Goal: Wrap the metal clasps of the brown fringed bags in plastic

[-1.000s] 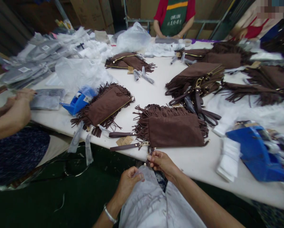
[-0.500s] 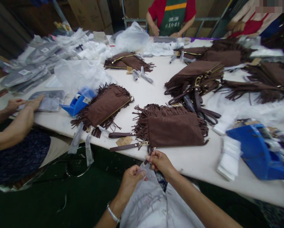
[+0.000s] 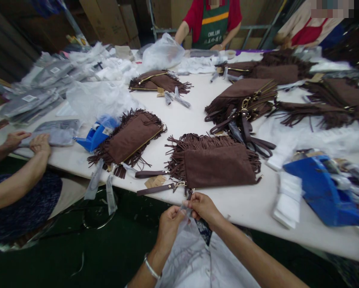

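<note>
A brown fringed clutch (image 3: 221, 166) lies at the table's front edge, its fringe toward the far side. From its zipper side hangs a short dark strap (image 3: 189, 195), reaching down to my fingers. My right hand (image 3: 204, 208) pinches the strap's lower end together with a thin clear plastic sleeve (image 3: 183, 221). Close beside it, my left hand (image 3: 169, 226) grips the same sleeve between thumb and fingers. How far the strap sits inside the plastic is hidden by my fingertips. A brown wrist strap (image 3: 155, 189) and a cardboard tag (image 3: 155, 182) lie left of the clutch.
More fringed clutches (image 3: 131, 136) are spread over the white table (image 3: 179, 108). Blue tape dispensers (image 3: 320, 192) stand right and left, with folded white sheets (image 3: 288, 196) nearby. At left, a co-worker's hands (image 3: 40, 144) press a grey package. Another person (image 3: 212, 28) stands across the table.
My left hand has moved up and right, closer to my right hand, bringing the plastic up around the strap's end. The left co-worker's hand has drawn back slightly. The view has shifted a little.
</note>
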`<state>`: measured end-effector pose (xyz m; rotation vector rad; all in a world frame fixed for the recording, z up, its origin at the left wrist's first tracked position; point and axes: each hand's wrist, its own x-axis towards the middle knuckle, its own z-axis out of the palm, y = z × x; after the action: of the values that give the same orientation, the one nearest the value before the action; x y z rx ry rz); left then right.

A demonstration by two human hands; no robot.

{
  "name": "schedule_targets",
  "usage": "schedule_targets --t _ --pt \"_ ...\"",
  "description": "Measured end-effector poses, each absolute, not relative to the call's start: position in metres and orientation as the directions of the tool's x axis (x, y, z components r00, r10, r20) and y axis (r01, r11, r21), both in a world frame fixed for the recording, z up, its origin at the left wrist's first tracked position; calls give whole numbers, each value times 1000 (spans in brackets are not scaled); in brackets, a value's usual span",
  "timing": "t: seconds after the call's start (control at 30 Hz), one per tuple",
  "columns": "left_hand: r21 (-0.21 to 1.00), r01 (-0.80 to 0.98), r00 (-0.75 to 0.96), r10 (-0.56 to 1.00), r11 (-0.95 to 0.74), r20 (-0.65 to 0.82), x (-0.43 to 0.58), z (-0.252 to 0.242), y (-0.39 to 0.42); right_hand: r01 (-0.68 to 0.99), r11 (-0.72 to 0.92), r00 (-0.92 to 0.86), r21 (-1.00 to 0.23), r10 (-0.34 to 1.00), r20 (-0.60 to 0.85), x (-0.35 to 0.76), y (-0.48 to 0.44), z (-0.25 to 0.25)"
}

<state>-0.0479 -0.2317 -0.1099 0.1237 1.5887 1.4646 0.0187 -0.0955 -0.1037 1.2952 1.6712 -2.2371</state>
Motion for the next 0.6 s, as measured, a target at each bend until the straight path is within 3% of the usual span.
schedule_targets --t 0.33,0.6 --pt "879 -144 -623 649 454 -437 -55 -96 -255 441 -531 -601 -724 424 -677 22 -99 -102" --pt "869 -185 -640 615 458 -461 -49 -99 -248 438 -586 -580 -682 395 -712 24 -99 -106"
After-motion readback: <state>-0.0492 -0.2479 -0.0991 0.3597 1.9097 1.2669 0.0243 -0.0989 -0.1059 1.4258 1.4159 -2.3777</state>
